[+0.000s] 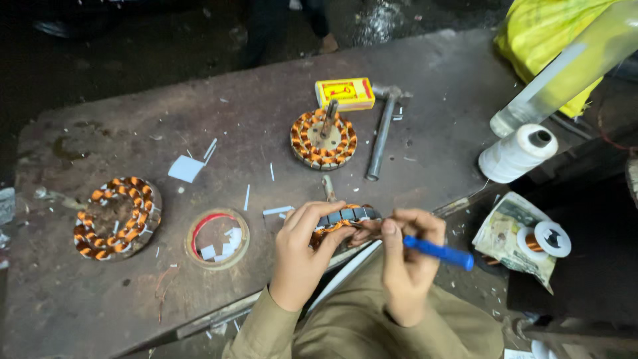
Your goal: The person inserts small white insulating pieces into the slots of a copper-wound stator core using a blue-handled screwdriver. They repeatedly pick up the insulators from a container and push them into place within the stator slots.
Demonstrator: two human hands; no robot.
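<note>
Person at the near edge of the worktop (412,86), both hands busy. Left hand (302,249) curls around a round motor coil (342,219) with copper windings, held on edge right at the worktop's near edge; fingers wrap over the top rim, thumb below, so the grip is closed on the coil. Right hand (405,256) sits just beside it to the right, fist closed on a blue-handled tool (438,252); the handle sticks out to the right, the tip end points left into the coil, tip itself hidden behind fingers. The coil lies between the two hands, touching the left, with the right hand's fingertips at its edge. Elsewhere on the worktop: a second coil with a shaft (323,138) further back, a third coil (117,217) far left, a tape roll (217,238) between that and the hands, a yellow box (345,93), a metal hammer (382,133), scraps of white paper (186,168). Off to the right: a white thread spool (518,153), a small copper wire spool (548,239) on a crumpled paper, a yellow bag (538,30).
</note>
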